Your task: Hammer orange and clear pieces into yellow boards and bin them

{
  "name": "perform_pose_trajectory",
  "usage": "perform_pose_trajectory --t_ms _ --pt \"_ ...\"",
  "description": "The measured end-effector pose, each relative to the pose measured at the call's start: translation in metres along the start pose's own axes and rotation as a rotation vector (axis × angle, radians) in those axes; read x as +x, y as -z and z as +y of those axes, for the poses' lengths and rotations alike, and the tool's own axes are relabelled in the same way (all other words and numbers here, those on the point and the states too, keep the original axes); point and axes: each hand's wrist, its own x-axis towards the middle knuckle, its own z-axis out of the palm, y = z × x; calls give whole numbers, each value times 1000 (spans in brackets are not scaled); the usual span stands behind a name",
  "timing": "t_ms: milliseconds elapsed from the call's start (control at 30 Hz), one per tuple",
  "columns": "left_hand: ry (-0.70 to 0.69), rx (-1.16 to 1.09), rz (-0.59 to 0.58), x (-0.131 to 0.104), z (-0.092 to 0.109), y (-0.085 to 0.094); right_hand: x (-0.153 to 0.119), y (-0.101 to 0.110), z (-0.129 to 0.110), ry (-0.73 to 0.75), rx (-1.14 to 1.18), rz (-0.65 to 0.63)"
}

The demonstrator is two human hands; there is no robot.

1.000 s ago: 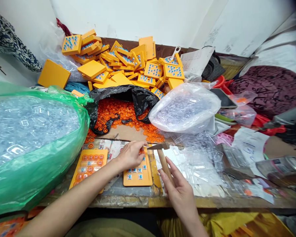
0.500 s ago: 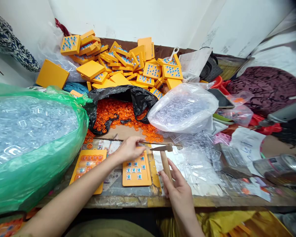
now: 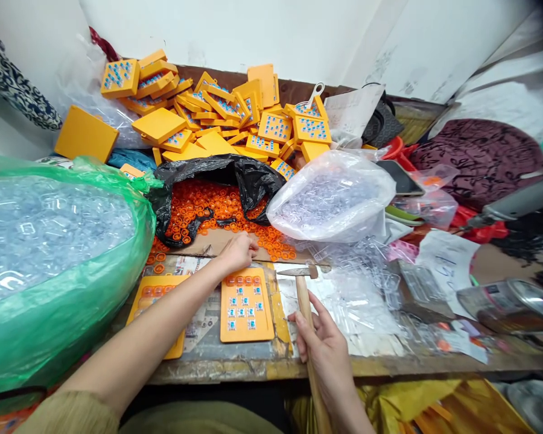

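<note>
My left hand [image 3: 239, 250] reaches past the yellow board to the edge of a spread of small orange ring-shaped caps [image 3: 278, 246]. Its fingers are curled together at the caps, and whatever they pinch is hidden. My right hand [image 3: 323, 337] is wrapped around the wooden handle of a hammer [image 3: 304, 295], whose metal head points left. Between the hands lies a yellow board [image 3: 265, 322] with orange caps along its top row and clear pieces with blue centres below. Partly under my left forearm sits a second yellow board [image 3: 138, 304], bearing orange caps.
A black bag [image 3: 163, 205] spills orange caps. Clear plastic pieces fill a green bag [image 3: 95, 289] at left and a white bag [image 3: 294, 223]. Yellow boards [image 3: 217, 144] are heaped behind. Loose clear pieces [image 3: 366, 271], a phone [image 3: 402, 179] and a metal can [image 3: 509, 304] lie at right.
My left hand has moved up and left, off the board's top edge to the orange caps, uncovering the board's top row. My right hand still grips the hammer. The view has shifted slightly.
</note>
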Motion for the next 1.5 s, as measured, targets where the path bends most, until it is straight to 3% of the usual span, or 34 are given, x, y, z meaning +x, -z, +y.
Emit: perform_pose_trajectory --t_ms 167,400,533,667,767,867,1067,1200,1267,1400,1500 --pt "-65 -49 -10 -30 11 5 -3 4 4 63 -111 -16" --pt "-236 -47 -1 -89 23 6 -16 10 7 467 -556 -11" --pt "-286 -22 104 -94 17 -4 -20 9 -1 687 -727 -86" --pt "-308 -10 143 -93 16 -11 -21 7 -11 742 -862 -134" --pt "-290 0 133 -94 17 -11 -23 6 -15 796 -789 -122" --pt "-239 -21 116 -96 18 -11 -25 6 -15 786 -780 -128" --pt "-129 -108 78 -94 20 -8 -22 10 -5 615 -844 -165" --pt "-92 -133 67 -92 22 -7 -24 8 -6 707 -701 -112" --pt "-80 -141 68 -92 22 -7 -25 6 -9 720 -739 -132" --pt "-62 -165 64 -94 25 -9 -24 3 -13 620 -879 -196" --pt "-73 -174 48 -93 24 -5 -21 3 -9 512 -777 -177"
